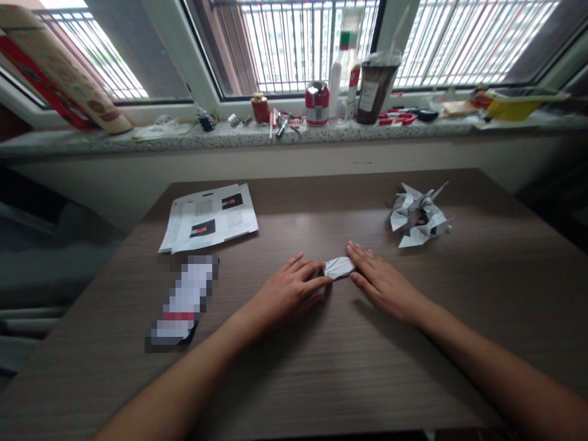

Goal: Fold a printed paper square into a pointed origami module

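Note:
A small folded piece of paper (pixel 339 268), whitish with creases, lies on the table between my two hands. My left hand (pixel 298 285) is closed on its left end, with fingertips and thumb at the paper's edge; part of that end is hidden beneath them. On the other side, my right hand (pixel 379 275) lies with its fingers stretched out together, and its fingertips touch the paper's right end. Several folded paper pieces sit in a spiky cluster (pixel 420 215) farther back on the right.
A stack of printed sheets (pixel 214 214) lies at the back left of the brown table (pixel 294 380). Nearer, a phone (pixel 186 300) has its screen blurred. On the windowsill (pixel 184 142) stand a red can (pixel 316 104), a dark drink cup (pixel 374 89), bottles and small tools.

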The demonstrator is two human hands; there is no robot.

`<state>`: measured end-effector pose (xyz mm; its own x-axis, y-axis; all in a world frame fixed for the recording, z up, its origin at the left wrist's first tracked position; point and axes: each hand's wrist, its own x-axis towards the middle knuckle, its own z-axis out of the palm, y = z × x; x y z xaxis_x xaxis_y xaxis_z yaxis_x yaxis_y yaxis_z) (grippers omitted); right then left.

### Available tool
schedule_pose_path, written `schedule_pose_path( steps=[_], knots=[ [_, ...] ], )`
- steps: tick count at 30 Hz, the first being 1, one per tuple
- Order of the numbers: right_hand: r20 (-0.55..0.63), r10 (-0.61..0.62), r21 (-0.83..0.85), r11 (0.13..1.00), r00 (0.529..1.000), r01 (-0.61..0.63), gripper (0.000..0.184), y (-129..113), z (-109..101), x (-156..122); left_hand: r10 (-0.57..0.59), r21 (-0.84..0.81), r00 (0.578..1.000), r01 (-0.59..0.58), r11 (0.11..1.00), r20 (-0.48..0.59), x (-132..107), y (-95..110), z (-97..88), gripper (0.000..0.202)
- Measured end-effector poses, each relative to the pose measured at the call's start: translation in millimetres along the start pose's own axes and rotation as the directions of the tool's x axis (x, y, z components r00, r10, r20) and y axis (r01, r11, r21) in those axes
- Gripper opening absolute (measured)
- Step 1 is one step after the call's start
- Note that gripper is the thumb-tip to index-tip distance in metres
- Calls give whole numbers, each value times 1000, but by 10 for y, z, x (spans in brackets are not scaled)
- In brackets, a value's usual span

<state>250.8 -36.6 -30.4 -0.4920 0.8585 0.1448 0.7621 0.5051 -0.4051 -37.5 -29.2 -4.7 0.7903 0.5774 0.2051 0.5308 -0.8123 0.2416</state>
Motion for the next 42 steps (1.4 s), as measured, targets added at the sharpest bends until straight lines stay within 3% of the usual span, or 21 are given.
schedule_pose_path(
  steps=[4,8,11,20,27,34,42],
  knots=[
    [-60,25,166,986,998,-14,50,72,-171,23,0,7,1000,0,1000,-12,7,0,11,36],
    [-144,13,201,979,990,16,35,92,-267,43,7,8,1000,-7,1000,-26,14,1,8,34],
    [-144,-31,182,982,989,57,30,90,-284,33,9,15,1000,-8,1000,-18,20,2,1,35],
    [-91,-202,101,972,975,210,42,52,-166,33,11,15,999,-10,1000,-39,34,7,14,35],
    [-100,-231,66,969,968,238,32,32,-70,71,-12,33,999,13,999,-42,64,13,33,35],
    [-126,-238,50,968,963,246,28,24,-61,91,-69,-47,995,65,997,-70,91,54,49,34],
    [-152,-218,78,970,964,232,22,-43,-65,109,-102,-102,985,88,991,-136,151,24,109,16]
  ],
)
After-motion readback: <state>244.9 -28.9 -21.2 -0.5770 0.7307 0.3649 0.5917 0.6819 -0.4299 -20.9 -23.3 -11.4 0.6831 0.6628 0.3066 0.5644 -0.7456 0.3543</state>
